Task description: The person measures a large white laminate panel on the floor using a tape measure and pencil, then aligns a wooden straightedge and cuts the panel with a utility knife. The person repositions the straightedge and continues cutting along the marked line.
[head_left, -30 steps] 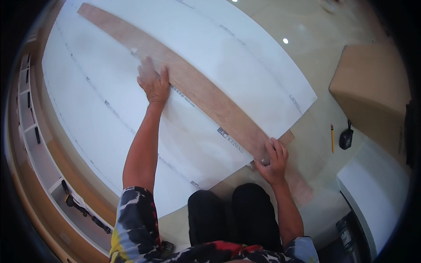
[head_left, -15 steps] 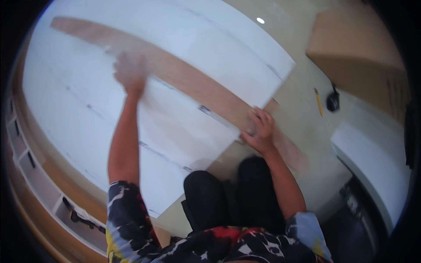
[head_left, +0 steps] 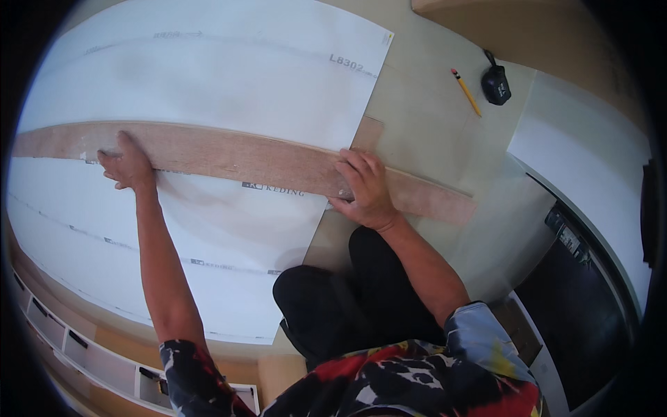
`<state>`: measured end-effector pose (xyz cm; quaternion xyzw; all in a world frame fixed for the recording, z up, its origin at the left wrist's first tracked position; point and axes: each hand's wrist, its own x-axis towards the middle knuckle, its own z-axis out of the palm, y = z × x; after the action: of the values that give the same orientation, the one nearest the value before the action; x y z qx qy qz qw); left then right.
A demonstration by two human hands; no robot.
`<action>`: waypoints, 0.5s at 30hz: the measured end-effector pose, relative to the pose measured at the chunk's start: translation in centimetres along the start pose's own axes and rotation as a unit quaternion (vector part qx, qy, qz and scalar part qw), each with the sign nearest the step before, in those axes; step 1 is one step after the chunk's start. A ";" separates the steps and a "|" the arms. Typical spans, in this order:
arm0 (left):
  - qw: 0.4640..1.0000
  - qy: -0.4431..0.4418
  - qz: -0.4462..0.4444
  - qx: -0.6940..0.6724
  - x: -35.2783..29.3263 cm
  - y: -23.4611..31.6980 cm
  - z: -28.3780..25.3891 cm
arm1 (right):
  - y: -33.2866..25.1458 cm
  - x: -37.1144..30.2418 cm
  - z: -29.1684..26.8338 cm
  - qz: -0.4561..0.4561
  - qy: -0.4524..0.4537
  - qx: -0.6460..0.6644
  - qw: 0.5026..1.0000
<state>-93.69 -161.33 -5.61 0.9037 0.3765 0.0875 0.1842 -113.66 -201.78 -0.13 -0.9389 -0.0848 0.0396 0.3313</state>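
A long reddish-brown plywood strip (head_left: 236,154) lies across a large white sheet (head_left: 229,83) with printed markings. Near the strip's left part, my left hand (head_left: 128,163) rests on its near edge, fingers spread. By the sheet's right edge, my right hand (head_left: 367,187) grips the strip, fingers over the top and thumb at the near edge. Past that hand a length of the same brown wood (head_left: 431,198) reaches over the floor; the hand hides whether it is one piece with the strip. A short wood piece (head_left: 368,133) sticks out beyond the sheet's edge.
On the floor to the right lie a yellow pencil (head_left: 465,92) and a small black case-like object (head_left: 495,83). A cardboard box (head_left: 535,28) stands at the far right, beside a white panel (head_left: 577,132). A white divided frame (head_left: 104,358) is at the lower left.
My left hand has slowed from a blur and now rests on the strip. The view has turned, so the strip runs more level. My right hand stays at the sheet's edge.
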 end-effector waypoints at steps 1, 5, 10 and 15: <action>1.000 -0.008 0.004 -0.006 -0.1 0.4 -0.3 | 0.1 0.1 0.1 -0.001 0.000 0.002 1.000; 1.000 -0.010 0.008 -0.008 0.0 -0.4 -0.4 | 0.4 0.0 0.0 -0.010 -0.017 0.021 1.000; 1.000 -0.015 0.018 -0.007 0.4 -0.9 -0.4 | 0.5 -0.1 0.1 -0.016 -0.017 0.031 0.999; 1.000 -0.008 0.021 -0.018 0.5 -0.7 -0.4 | 0.7 -0.1 0.2 -0.020 -0.015 0.036 0.999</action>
<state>-93.91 -160.42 -5.56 0.9088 0.3538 0.0906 0.2019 -113.64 -202.24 -0.71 -0.9238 -0.1072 0.0504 0.3640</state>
